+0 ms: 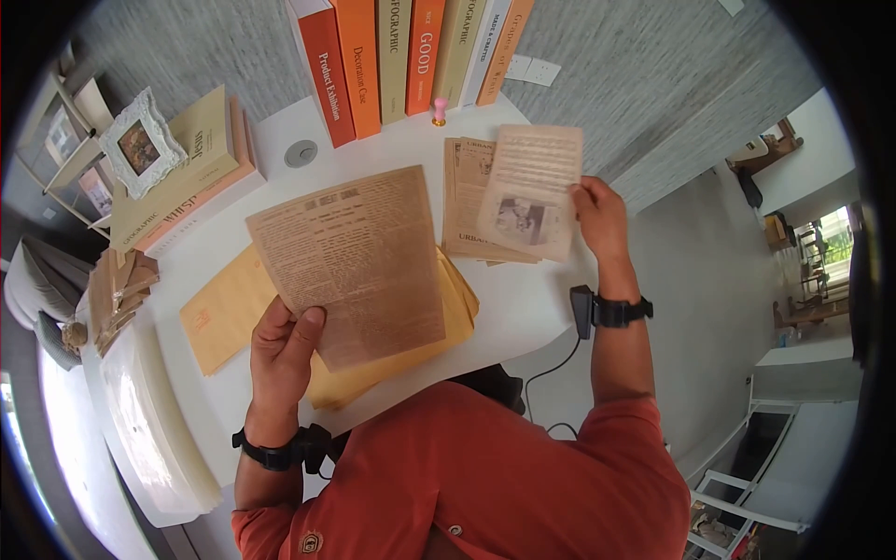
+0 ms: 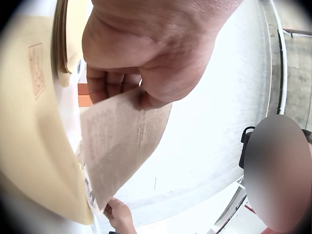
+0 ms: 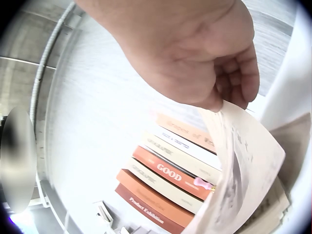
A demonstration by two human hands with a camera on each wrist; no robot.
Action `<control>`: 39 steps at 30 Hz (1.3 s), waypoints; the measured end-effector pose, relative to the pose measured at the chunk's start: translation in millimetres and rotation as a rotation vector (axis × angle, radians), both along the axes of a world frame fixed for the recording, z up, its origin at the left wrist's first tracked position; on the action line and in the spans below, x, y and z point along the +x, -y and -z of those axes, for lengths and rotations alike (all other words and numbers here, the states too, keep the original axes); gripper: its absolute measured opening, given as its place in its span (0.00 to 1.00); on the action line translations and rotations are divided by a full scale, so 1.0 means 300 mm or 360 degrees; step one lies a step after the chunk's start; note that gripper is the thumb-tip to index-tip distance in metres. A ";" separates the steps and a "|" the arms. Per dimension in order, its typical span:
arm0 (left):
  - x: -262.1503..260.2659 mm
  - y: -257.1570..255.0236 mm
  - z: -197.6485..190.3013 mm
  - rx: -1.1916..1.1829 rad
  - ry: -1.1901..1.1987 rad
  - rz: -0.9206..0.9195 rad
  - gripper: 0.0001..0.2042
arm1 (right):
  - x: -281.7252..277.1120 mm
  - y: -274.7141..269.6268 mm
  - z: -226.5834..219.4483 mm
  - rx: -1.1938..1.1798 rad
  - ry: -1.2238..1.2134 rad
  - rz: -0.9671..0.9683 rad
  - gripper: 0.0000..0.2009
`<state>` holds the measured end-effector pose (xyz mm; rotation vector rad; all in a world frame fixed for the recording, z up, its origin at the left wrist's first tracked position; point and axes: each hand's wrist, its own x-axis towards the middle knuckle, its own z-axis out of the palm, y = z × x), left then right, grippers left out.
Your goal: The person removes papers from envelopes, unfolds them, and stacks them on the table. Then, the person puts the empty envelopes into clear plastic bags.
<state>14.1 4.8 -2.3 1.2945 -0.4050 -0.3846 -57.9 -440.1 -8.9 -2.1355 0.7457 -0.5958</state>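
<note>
Left hand (image 1: pixel 283 353): pinches a brown newspaper page (image 1: pixel 355 257) by its edge, above yellow envelopes (image 1: pixel 219 315).
Right hand (image 1: pixel 602 217): pinches a pale photo-printed sheet (image 1: pixel 534 182) by its right edge, over stacked newsprint sheets (image 1: pixel 463 210).

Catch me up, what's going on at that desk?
A person at a white desk is holding up a printed paper in each hand. The left hand pinches a brown newspaper page by its left edge, above yellow envelopes. The right hand pinches a paler page with a photo by its right edge, above a pile of brown papers.
</note>
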 end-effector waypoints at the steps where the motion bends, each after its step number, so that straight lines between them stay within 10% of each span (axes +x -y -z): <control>1: 0.002 0.010 -0.009 -0.0077 -0.0038 0.0048 0.15 | -0.027 -0.027 -0.046 -0.0075 0.0133 0.0036 0.11; 6: -0.006 0.131 -0.091 -0.0493 -0.0439 0.0261 0.17 | -0.106 -0.249 -0.227 0.0422 0.0603 -0.0213 0.09; 16: 0.007 0.235 -0.002 -0.0443 -0.0480 0.0172 0.20 | -0.058 -0.506 -0.138 0.1105 0.0596 -0.0742 0.19; 27: -0.015 0.214 -0.046 0.0022 -0.0191 0.0120 0.28 | -0.083 -0.533 -0.105 0.0579 0.0644 -0.1003 0.35; 32: 0.002 0.200 -0.007 0.0480 0.0543 -0.0037 0.12 | -0.097 -0.536 -0.118 0.0496 0.0765 -0.0924 0.26; 39: 0.016 0.148 -0.049 0.0359 0.0419 0.0198 0.09 | -0.062 -0.413 -0.059 0.0077 0.0559 -0.1097 0.16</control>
